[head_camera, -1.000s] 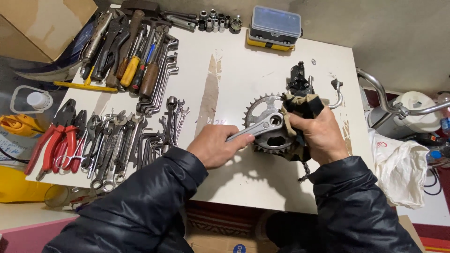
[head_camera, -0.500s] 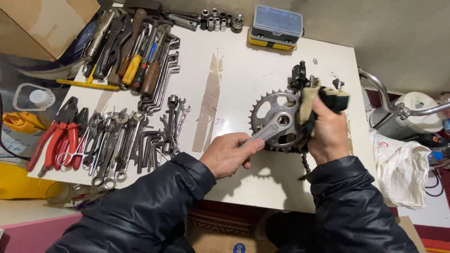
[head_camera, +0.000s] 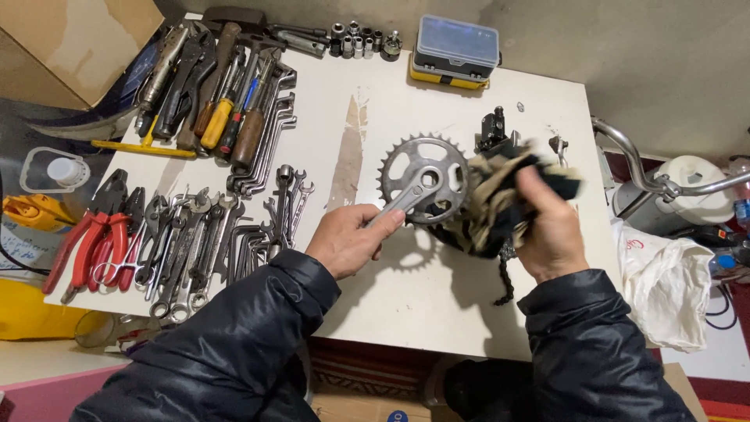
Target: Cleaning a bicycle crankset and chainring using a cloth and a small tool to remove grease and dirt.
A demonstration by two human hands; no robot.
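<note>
- Left hand (head_camera: pixel 348 241) closed around the arm of a silver toothed metal chainring crank (head_camera: pixel 422 181), held just above the white tabletop (head_camera: pixel 375 312).
- Right hand (head_camera: pixel 551 227) gripping a crumpled beige-and-black rag (head_camera: pixel 492 205), pressed against the crank's right edge.
- Grey-lidded plastic case with yellow base (head_camera: pixel 455 48) shut at the far edge; contents hidden.
- Row of spanners (head_camera: pixel 195 242) left of the hands.

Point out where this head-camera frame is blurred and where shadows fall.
Head view: motion blur smears the rag and right hand; the chainring crank, held by the left hand, stays sharp; its toothed shadow and the arms' shadows fall on the white table.
</note>
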